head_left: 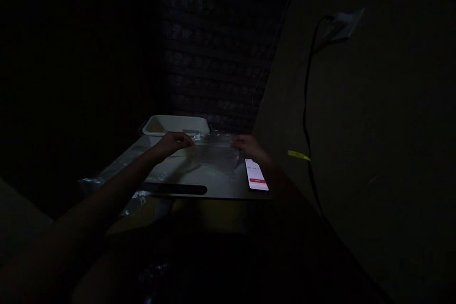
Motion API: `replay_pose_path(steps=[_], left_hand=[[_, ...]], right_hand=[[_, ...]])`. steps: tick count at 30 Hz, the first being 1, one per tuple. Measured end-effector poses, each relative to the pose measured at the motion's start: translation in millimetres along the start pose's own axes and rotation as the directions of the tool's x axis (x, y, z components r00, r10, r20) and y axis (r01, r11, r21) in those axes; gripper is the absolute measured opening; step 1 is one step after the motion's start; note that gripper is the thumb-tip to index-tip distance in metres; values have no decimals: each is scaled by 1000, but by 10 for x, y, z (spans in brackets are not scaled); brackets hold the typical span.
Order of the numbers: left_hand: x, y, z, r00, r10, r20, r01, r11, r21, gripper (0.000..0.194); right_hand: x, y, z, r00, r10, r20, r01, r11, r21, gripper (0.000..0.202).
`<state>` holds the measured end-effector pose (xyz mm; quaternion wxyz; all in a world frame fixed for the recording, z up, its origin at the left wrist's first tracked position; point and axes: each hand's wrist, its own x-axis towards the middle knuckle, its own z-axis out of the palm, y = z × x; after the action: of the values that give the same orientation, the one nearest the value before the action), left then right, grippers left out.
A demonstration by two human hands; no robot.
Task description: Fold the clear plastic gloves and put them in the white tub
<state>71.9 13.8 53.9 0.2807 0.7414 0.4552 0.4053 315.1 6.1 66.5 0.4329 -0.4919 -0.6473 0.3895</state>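
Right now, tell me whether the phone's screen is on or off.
On. The phone shows a bright white screen with a red bar near its bottom.

Head-high view, facing forward-down

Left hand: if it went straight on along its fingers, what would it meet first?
The left hand would first meet the clear plastic bag, whose edge it seems to pinch already. Across the film, the right hand looks next in line, though depth is hard to judge in this dim view.
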Motion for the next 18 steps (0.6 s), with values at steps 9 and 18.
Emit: replay_pose_path(steps=[9, 18], left_hand=[[-48, 472, 14, 992, -52, -112, 17, 956, -294, 9], [-90, 364, 158, 964, -235, 121, 261, 922, -287, 14]], right_hand=[[-174, -321, -109, 993, -84, 81, 84, 996, 13, 18], [-90, -65, -66, 989, 148, -6, -148, 986, 74, 7]])
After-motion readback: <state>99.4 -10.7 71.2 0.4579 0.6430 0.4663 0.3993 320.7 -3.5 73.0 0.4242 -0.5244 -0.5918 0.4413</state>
